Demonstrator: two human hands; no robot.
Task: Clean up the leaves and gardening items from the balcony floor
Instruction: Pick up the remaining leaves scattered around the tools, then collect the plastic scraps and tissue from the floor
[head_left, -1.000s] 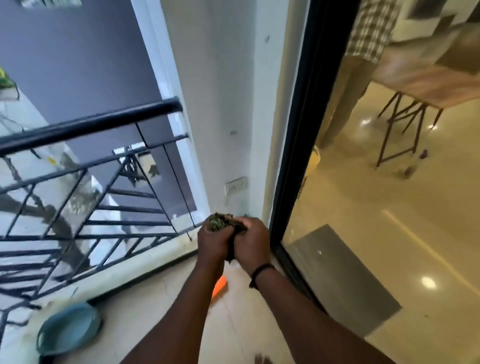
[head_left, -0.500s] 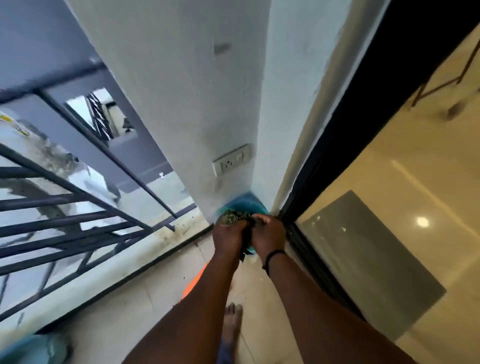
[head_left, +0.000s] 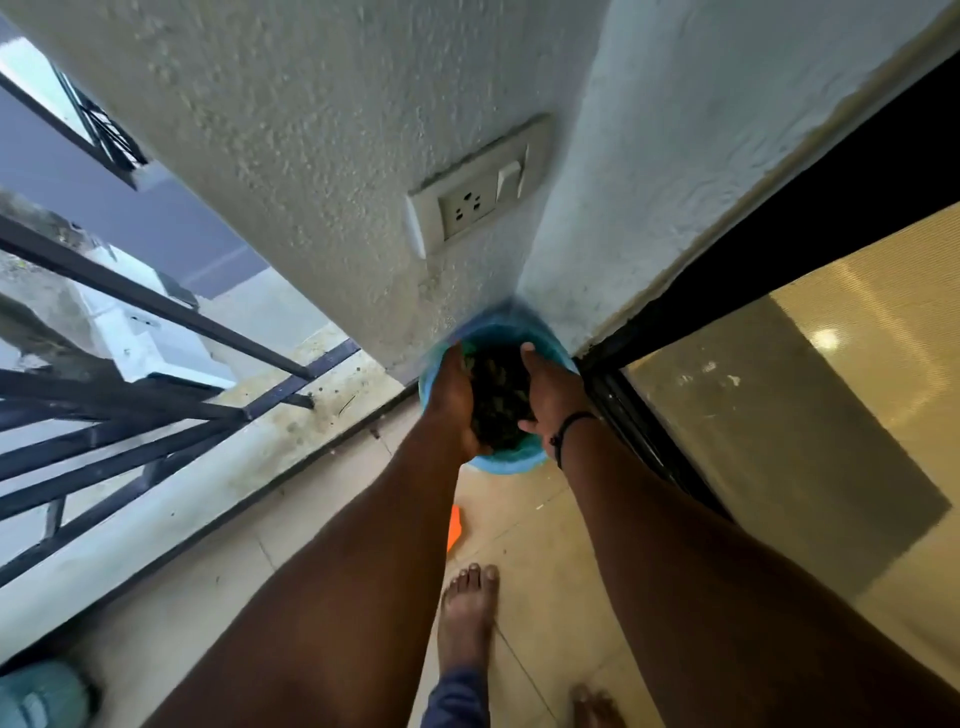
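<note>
Two bare feet (head_left: 467, 613) nearest, planted on the balcony floor (head_left: 197, 613), an orange scrap (head_left: 454, 527) just ahead of the toes. Arms reach out: left hand (head_left: 454, 397) and right hand (head_left: 550, 392) cup a dark clump of leaves (head_left: 498, 397) between them, a narrow grip, fingers fairly straight, pressing from both sides. All of it sits low over the blue tub (head_left: 506, 460) in the wall corner. Risk, I'd say: loose bits slipping out the bottom gap, spilling past the rim.

Bare arms, black wristband (head_left: 570, 427) on right wrist, blue trouser leg (head_left: 457, 699)
</note>
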